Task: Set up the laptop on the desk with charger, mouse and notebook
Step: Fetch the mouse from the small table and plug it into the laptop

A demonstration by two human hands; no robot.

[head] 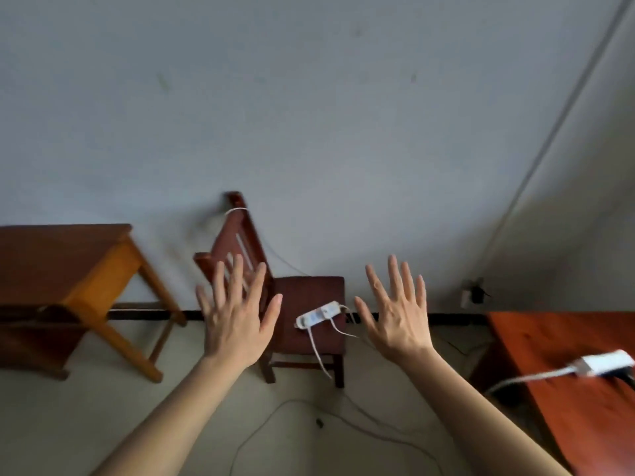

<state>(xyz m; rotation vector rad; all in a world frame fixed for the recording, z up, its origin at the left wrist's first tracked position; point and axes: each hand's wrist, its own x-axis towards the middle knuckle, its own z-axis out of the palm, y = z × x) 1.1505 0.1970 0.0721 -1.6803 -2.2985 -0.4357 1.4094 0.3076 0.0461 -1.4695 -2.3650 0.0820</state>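
Note:
My left hand (pixel 237 314) and my right hand (pixel 395 314) are both held up in front of me with fingers spread wide, backs toward the camera, holding nothing. A reddish wooden desk (pixel 563 365) runs along the right edge. On it lies a white power strip (pixel 604 364) with a white cable hanging off the desk's left edge. No laptop, mouse or notebook is in view.
A dark red wooden chair (pixel 309 314) stands against the grey wall, with a second white power strip (pixel 318 316) on its seat. An orange-brown wooden table (pixel 68 269) stands at the left. Thin cables (pixel 281 407) trail across the pale floor. A wall socket (pixel 472 295) sits at right.

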